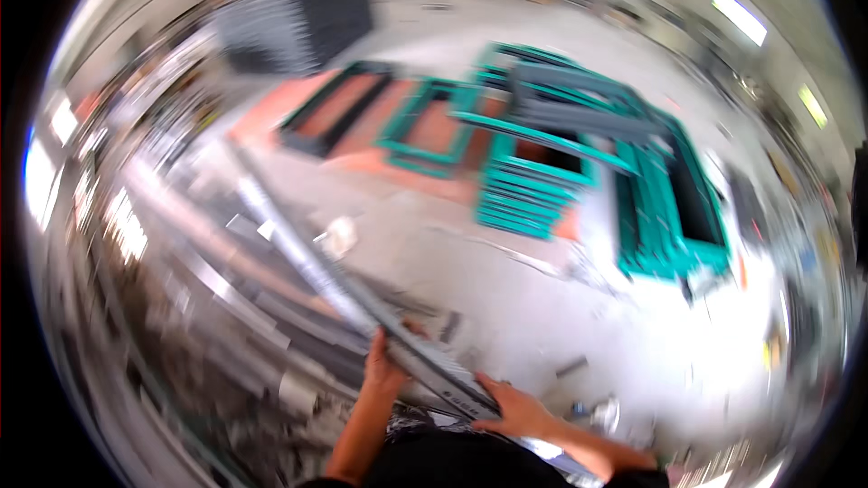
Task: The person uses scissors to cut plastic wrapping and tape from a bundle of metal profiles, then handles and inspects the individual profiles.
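"Grey bar (348,298), long and slanting: held how?"

"Clamped in left hand (384,370) and right hand (515,411) alike, above the floor (425,235). Wrapped from below, farther along, by the left; gripped at the near end by the right."

"Running which way?"

"From just in front of the dark top (434,465) at lower centre, away to the upper left, past lengths (226,286) strewn at left: metal, probably, though too smeared by motion to be sure."

"Seen beyond?"

"Green frames (529,208), stacked on the floor, some set crosswise, with grey pieces (588,113) across the top. To their left, a black frame (360,115) lying on an orange patch (274,110). Farther back at upper left, a dark stack (334,18), tall and broad. Glaring white on the floor at right."
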Available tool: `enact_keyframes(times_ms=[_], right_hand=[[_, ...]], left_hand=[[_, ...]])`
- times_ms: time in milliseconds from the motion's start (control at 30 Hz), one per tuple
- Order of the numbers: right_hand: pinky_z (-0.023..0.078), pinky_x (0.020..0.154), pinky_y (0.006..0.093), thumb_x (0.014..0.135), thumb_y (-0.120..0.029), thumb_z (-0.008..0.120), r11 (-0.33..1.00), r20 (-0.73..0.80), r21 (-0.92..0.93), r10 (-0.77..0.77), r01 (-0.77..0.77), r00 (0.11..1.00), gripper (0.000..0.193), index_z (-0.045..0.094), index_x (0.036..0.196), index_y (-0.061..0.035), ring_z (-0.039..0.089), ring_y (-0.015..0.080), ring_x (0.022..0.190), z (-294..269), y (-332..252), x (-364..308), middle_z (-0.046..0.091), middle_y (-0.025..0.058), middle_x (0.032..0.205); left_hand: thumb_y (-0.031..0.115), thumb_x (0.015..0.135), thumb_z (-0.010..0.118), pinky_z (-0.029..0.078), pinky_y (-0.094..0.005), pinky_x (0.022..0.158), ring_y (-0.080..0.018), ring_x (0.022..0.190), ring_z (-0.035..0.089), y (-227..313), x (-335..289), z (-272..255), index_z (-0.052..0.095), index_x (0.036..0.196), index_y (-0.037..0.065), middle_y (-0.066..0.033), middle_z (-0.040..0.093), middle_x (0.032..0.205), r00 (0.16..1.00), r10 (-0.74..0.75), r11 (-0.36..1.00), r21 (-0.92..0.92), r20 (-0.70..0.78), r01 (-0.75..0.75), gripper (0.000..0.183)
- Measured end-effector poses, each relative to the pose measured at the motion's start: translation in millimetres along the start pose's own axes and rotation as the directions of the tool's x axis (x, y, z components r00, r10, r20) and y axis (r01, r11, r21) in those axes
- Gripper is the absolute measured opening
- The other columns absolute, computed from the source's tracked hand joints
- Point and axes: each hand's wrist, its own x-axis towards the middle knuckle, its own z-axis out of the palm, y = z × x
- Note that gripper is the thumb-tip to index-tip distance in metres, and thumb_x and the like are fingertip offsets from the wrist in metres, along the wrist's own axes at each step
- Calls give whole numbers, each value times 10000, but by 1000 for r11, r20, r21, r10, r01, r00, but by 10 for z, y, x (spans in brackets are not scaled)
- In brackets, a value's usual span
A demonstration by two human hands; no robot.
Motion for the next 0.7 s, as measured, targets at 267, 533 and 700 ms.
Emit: enact_keyframes(times_ms=[267, 533, 700], right_hand=[[444, 794, 425, 727, -266, 652, 953, -593, 296, 136, 58, 793, 857, 152, 1416, -162, 563, 368, 927, -491, 1047, 277, 555, 196, 1028], [446, 730, 429, 695, -295, 689, 889, -744, 458, 365, 29, 561, 816, 272, 1382, -160, 564, 371, 847, 67, 1708, -368, 550, 181, 891], [459, 721, 426, 723, -322, 656, 838, -749, 545, 469, 33, 467, 736, 324, 1354, -138, 576, 386, 826, 267, 2151, -511, 563, 193, 923]], left_hand=[[368, 821, 598, 284, -465, 1017, -255, 1041, 491, -788, 1931, 1165, 436, 1219, 120, -84, 537, 1076, 867, -307, 891, 440, 392, 116, 496], [402, 832, 560, 372, -397, 946, -226, 1019, 490, -1559, 2817, 1980, 394, 1223, 60, -67, 498, 1096, 752, -422, 829, 552, 507, 93, 545], [351, 872, 531, 407, -360, 841, -190, 857, 503, -2239, 3541, 1889, 421, 1180, 87, -43, 500, 943, 722, -551, 766, 598, 419, 238, 421]])
